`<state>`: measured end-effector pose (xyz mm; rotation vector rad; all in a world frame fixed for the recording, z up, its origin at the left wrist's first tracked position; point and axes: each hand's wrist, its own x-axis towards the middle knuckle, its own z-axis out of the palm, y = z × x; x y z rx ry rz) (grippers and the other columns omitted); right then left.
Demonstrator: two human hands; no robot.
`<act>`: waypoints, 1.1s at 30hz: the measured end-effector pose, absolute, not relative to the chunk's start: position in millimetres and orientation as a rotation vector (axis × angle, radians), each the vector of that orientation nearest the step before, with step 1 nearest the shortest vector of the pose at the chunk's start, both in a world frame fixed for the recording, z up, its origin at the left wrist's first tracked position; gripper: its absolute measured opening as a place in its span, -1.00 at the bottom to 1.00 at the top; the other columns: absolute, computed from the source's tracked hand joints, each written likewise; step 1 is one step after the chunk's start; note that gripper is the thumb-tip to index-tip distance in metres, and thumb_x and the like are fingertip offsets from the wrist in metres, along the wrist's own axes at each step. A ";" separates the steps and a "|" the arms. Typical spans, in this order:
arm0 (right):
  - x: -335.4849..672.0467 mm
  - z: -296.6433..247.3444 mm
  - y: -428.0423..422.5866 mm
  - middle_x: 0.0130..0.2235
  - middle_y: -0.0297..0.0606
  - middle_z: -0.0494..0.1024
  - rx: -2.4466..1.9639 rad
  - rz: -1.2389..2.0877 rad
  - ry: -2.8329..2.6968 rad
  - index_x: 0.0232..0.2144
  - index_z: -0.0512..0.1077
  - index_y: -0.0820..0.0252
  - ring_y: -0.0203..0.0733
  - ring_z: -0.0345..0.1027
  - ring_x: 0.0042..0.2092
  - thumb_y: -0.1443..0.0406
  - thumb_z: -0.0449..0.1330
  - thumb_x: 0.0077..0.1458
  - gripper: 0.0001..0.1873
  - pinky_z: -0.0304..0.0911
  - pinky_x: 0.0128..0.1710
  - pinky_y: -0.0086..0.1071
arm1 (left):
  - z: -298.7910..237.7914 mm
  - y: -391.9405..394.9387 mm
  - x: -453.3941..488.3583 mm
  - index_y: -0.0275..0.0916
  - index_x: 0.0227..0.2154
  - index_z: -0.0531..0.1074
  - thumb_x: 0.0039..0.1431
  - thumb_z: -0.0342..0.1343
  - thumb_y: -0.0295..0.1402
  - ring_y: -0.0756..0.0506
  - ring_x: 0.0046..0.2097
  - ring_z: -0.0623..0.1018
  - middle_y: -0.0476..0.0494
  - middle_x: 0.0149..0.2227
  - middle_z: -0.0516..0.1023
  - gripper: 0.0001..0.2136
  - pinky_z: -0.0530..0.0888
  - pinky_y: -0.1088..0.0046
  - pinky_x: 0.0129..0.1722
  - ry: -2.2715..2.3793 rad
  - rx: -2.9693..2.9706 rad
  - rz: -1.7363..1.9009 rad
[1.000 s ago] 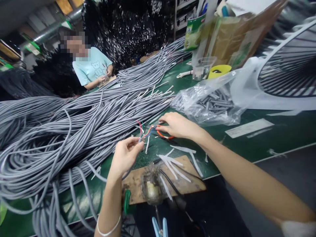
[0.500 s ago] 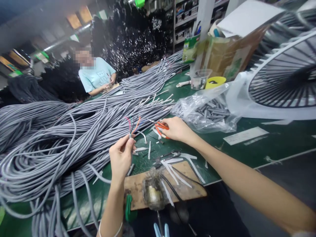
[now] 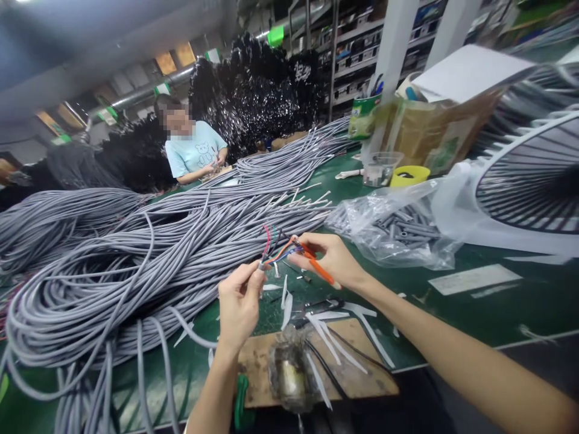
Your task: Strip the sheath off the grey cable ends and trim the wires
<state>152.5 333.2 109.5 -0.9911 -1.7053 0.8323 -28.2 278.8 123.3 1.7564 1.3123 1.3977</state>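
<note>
My left hand (image 3: 240, 301) is closed, pinching the stripped end of a grey cable (image 3: 262, 265) between thumb and fingertips. Thin coloured wires (image 3: 268, 242) fan out from that end: red, green, black, orange and blue. Close on the right, my right hand (image 3: 339, 260) is wrapped round orange-handled pliers (image 3: 323, 272). Their jaws are hard to make out among the wires. Orange and blue wires stretch across to the pliers and the right fingertips, while the red and green ones stand up free. Below both hands, white strips (image 3: 286, 304) are scattered on the green tabletop (image 3: 262, 322).
Coiled grey cables (image 3: 113, 271) cover the left side. A wooden board (image 3: 353, 361) with a metal device (image 3: 289, 377) sits in front. To the right are a plastic bag of grey tubes (image 3: 402, 229) and a fan (image 3: 534, 175). A person (image 3: 196, 144) works across the table.
My right hand has brought the pliers in to the coloured wires, and the orange and blue ones now bend rightward. The camera view has shifted, so the scene sits further right and lower.
</note>
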 end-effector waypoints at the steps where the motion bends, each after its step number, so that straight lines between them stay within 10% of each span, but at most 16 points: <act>1: 152.5 109.5 333.1 -0.61 -0.46 0.15 -0.978 0.810 -1.714 -0.65 0.24 0.23 -0.41 0.01 -0.55 0.09 0.19 -0.10 -0.64 0.00 -0.54 -0.49 | 123.1 278.9 -28.0 -0.32 -0.37 0.53 0.17 0.02 -0.21 0.07 -0.57 0.27 -0.03 -0.57 0.36 -0.72 0.23 0.57 -0.58 1.325 1.761 1.392; 20: 147.3 96.0 328.3 -0.35 -0.17 0.47 -0.776 0.311 -2.172 -0.41 0.33 0.22 -0.21 0.34 -0.31 0.26 0.10 0.09 -0.87 0.28 -0.27 -0.39 | 121.7 273.2 -23.5 -0.30 -0.53 0.48 0.17 -0.03 -0.28 0.04 -0.58 0.26 -0.03 -0.63 0.33 -0.72 0.19 0.53 -0.59 1.363 1.892 1.222; 33: 150.7 89.2 326.5 -0.60 -0.28 0.35 -0.952 0.019 -2.322 -0.58 0.30 0.22 -0.32 0.16 -0.56 0.07 -0.03 0.16 -0.58 -0.05 -0.51 -0.46 | 123.0 277.6 -24.5 -0.31 -0.38 0.54 0.16 -0.04 -0.42 0.04 -0.57 0.34 -0.02 -0.62 0.39 -0.77 0.27 0.56 -0.52 1.382 2.230 1.177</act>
